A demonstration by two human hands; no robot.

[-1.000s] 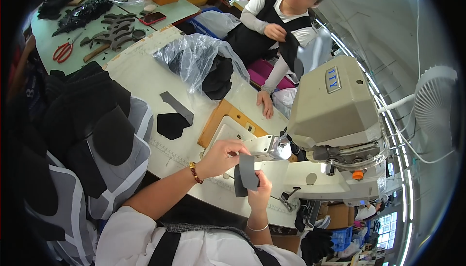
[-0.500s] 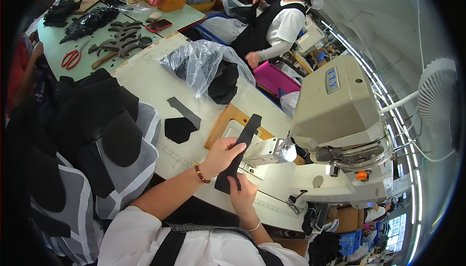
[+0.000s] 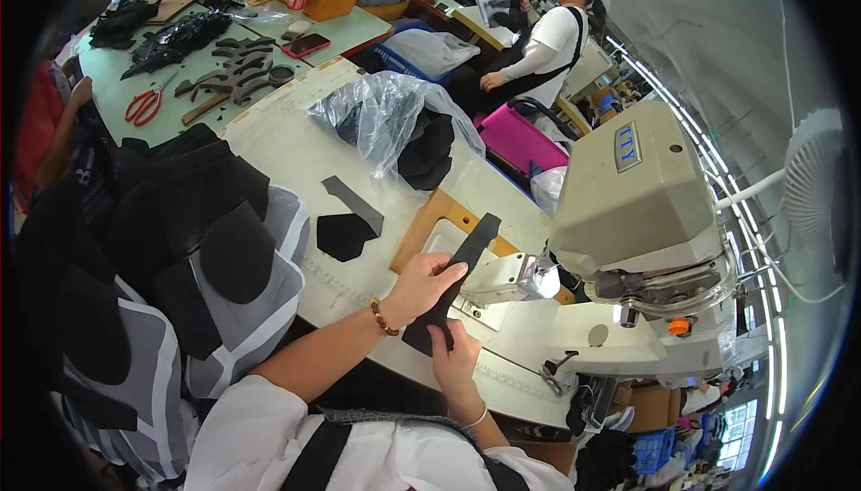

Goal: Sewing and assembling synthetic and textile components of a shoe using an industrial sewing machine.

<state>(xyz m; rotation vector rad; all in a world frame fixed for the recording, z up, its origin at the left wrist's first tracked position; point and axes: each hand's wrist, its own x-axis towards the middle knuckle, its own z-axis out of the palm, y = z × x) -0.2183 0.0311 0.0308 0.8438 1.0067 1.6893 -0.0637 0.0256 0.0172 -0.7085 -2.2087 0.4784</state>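
A long black fabric piece [image 3: 478,242], wider at its near end, is held slantwise in front of the sewing machine's arm [image 3: 502,278]. My left hand [image 3: 420,292], with a beaded bracelet at the wrist, pinches its middle, thumb on top. Lower down, my right hand [image 3: 458,358] grips the wide near end between thumb and fingers. On the white table to the left lie a dark angled strip [image 3: 354,201] and a black cut piece [image 3: 344,237], partly overlapping. A wooden plate [image 3: 429,213] surrounds the machine's bed behind the held piece.
The sewing machine's head [image 3: 637,191] stands at right. Black and grey sewn pieces [image 3: 235,253] pile up at left. A clear plastic bag [image 3: 381,105] holds black pieces. Scissors [image 3: 143,107] and a phone [image 3: 307,45] lie on the green table. A co-worker [image 3: 547,47] sits beyond a pink chair [image 3: 523,137].
The view has shifted slightly, moving the scene a little to the right. The co-worker now leans back in the seat. Both my hands keep their hold on the black fabric piece.
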